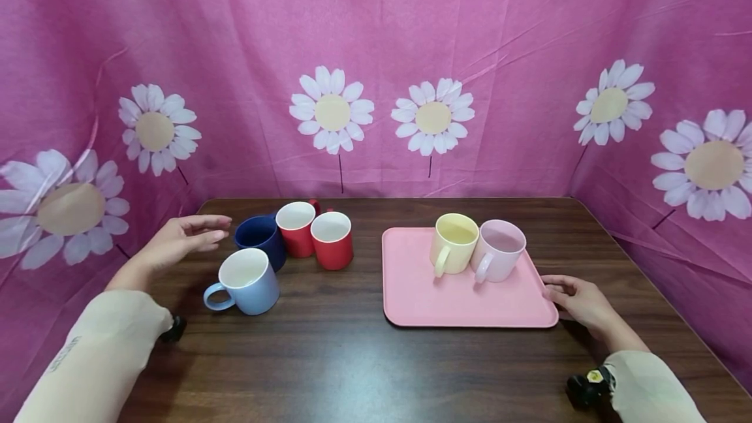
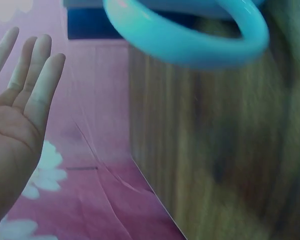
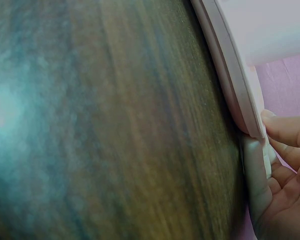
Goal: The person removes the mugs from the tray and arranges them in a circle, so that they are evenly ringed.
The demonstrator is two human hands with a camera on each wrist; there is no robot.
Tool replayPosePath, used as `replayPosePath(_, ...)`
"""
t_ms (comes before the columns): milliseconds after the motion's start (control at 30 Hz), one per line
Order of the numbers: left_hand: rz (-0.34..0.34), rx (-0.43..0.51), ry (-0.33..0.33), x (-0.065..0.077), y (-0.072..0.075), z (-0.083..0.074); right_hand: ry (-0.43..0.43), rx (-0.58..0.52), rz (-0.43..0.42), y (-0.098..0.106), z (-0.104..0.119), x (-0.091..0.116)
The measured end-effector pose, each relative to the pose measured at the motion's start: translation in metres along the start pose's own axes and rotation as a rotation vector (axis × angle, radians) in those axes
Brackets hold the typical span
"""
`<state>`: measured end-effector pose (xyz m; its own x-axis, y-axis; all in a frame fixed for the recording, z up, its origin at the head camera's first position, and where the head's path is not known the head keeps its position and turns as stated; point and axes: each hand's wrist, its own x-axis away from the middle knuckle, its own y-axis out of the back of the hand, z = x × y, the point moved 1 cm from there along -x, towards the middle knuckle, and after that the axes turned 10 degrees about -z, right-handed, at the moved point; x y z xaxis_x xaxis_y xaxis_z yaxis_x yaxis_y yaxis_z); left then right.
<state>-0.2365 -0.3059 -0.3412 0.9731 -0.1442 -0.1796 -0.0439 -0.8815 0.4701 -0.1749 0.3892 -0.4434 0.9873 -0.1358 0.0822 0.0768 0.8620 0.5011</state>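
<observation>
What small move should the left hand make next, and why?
Probably the left hand should ease onto the navy mug: its fingers hold nothing and point toward that mug, while the right hand pinches the edge of the pink tray.

Four mugs (image 1: 276, 256) left of the tray (image 1: 435, 302)

On my feeds: head view, facing forward and down over the table (image 1: 352, 371). Wrist views, close; left shares with head the light-blue mug (image 1: 258, 289), right the pink tray (image 1: 458, 309).
</observation>
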Motion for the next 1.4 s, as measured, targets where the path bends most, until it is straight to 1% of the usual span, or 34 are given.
replayPosePath(133,0.005,-0.009,0.012,-0.012,-0.01,-0.013,-0.001,0.003,0.0,0.0,0.0,0.0)
replayPosePath(267,0.028,0.005,-0.017,-0.027,-0.023,-0.027,-0.002,0.006,-0.001,0.0,0.0,0.0)
replayPosePath(433,0.07,0.039,-0.054,-0.042,-0.044,-0.045,-0.001,0.005,0.002,0.0,0.0,0.0)
replayPosePath(633,0.105,0.023,-0.071,-0.057,-0.071,-0.063,0.002,0.005,0.001,0.0,-0.001,0.0)
replayPosePath(800,0.142,0.013,-0.103,-0.065,-0.094,-0.074,0.004,0.007,-0.001,0.001,-0.001,0.0)
replayPosePath(967,0.184,0.079,-0.134,-0.071,-0.119,-0.087,0.002,0.002,0.0,0.0,-0.001,0.0)
replayPosePath(1100,0.219,0.107,-0.165,-0.076,-0.141,-0.097,0.006,-0.001,0.0,0.0,0.0,0.0)
replayPosePath(1233,0.252,0.12,-0.167,-0.08,-0.163,-0.101,0.005,-0.006,0.0,0.0,0.001,0.001)
replayPosePath(1400,0.299,0.166,-0.143,-0.081,-0.191,-0.103,-0.008,0.0,-0.004,0.0,0.001,0.001)
